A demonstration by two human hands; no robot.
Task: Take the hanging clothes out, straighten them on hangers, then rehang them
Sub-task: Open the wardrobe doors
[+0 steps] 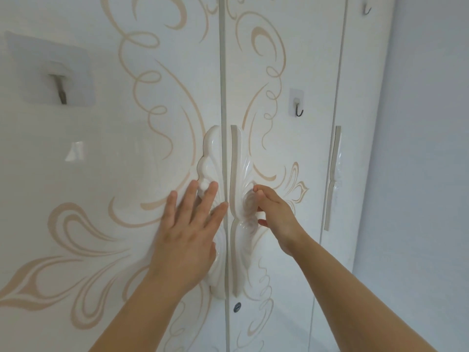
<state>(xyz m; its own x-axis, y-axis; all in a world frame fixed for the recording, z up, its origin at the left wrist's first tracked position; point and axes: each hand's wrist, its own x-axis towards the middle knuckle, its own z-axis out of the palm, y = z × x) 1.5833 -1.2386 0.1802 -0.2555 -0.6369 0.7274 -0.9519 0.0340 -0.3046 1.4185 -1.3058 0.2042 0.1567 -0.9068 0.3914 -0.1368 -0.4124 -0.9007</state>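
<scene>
Clothes are not showing anywhere and are judged to be hanging behind the wardrobe doors (299,250), which are appearing shut. Opening is likely going best with both moulded handles being drawn evenly outward from the centre seam, the left handle (210,153) needing a proper grip first. Right hand (274,212) is reaching in sideways, fingers curling behind the right handle (241,174); left hand (187,224) is lying flat over its handle, fingers straight and spread apart.

A: Handles?
B: Left handle (212,148), right handle (239,158) flank door seam (223,97); left hand (187,232) on first, right hand (275,212) on second; keyhole (237,306) below.
A: Hooks?
B: Left hook (61,90), right hook (297,105), one per door, higher.
</scene>
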